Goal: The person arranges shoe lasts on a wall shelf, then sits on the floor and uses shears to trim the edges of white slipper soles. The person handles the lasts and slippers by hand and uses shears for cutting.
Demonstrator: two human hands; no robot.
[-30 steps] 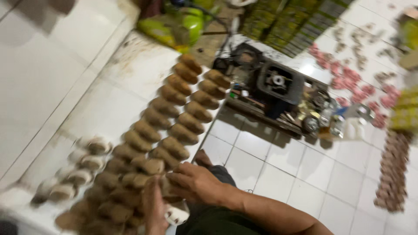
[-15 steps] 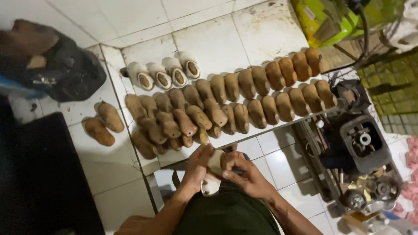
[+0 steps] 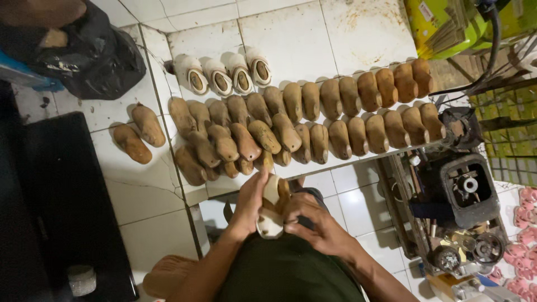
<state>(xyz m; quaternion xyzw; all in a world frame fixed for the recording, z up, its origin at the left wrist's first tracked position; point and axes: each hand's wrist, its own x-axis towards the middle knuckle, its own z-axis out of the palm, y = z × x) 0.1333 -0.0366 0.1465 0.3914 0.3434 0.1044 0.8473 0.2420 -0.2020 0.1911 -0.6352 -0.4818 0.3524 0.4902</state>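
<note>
Both my hands hold one brown wooden shoe last with a white covering just above my lap. My left hand grips its left side. My right hand presses on it from the right, fingers curled over the wood. Just beyond the hands, two long rows of brown wooden shoe lasts lie side by side on the white tiled step. Several lasts with white coverings stand at the back left of the rows.
Two loose lasts lie on the tile to the left, beside a black mat. A black plastic bag sits at top left. A dark metal machine with tools stands at right, with pink pieces beyond it.
The view swung from the right side of the rows to look straight down. My hands came off the pile and now hold a white-covered last close to my lap.
</note>
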